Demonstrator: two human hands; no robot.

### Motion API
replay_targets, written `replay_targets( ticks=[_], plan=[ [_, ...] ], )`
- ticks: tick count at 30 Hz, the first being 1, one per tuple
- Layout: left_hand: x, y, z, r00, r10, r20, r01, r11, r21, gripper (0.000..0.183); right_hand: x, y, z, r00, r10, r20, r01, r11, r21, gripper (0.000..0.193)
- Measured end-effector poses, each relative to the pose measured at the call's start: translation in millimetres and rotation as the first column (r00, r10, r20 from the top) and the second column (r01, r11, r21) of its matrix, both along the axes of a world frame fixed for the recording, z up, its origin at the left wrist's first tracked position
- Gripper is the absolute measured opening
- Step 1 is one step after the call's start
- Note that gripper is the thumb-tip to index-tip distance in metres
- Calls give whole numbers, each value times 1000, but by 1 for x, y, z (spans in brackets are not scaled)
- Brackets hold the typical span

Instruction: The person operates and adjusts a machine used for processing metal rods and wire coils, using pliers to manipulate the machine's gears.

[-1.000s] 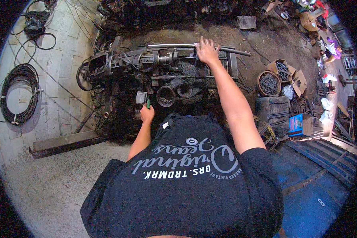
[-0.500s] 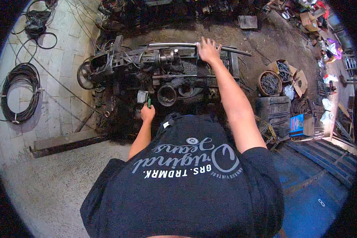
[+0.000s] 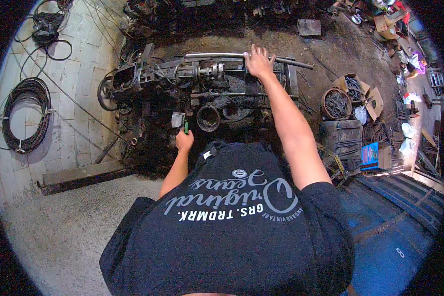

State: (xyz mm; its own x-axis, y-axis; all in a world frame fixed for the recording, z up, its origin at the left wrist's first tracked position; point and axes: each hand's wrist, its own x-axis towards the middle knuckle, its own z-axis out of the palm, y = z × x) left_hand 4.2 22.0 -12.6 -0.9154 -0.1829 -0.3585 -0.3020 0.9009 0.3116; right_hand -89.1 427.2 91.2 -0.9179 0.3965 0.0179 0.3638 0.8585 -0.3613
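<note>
A dark, greasy machine (image 3: 209, 74) stretches across in front of me, with a wheel at its left end. Along its far side runs a shiny metal rod (image 3: 212, 55), with a darker bar (image 3: 293, 62) continuing to the right. My right hand (image 3: 260, 61) lies palm-down over the rod, fingers spread and pointing away from me. Lower and to the left, my left hand (image 3: 184, 140) is closed around a small green handle (image 3: 186, 127). Just beyond that handle is a pale, box-like piece (image 3: 178, 119). To its right sits a round, dark metal cup (image 3: 208, 119) on the machine's near side.
At the right stand a round basket (image 3: 336, 103) and a cardboard box (image 3: 352, 88), both full of metal pieces. Nearer is a blue box (image 3: 370, 155). A coiled black cable (image 3: 27, 116) lies on the left floor. A person in purple (image 3: 418, 63) is far right.
</note>
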Motion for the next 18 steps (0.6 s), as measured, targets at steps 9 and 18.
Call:
replay_targets(
  ticks=[9,18],
  plan=[
    [0,-3,-4,1000,1,-1,-1,1000,9,50,2,-1,5,1000,4,6,-4,1000,11,58],
    [-2,1,3,1000,5,9,-5,1000,9,48,0,-3,-1,1000,5,-22,-4,999,41,56]
  ],
)
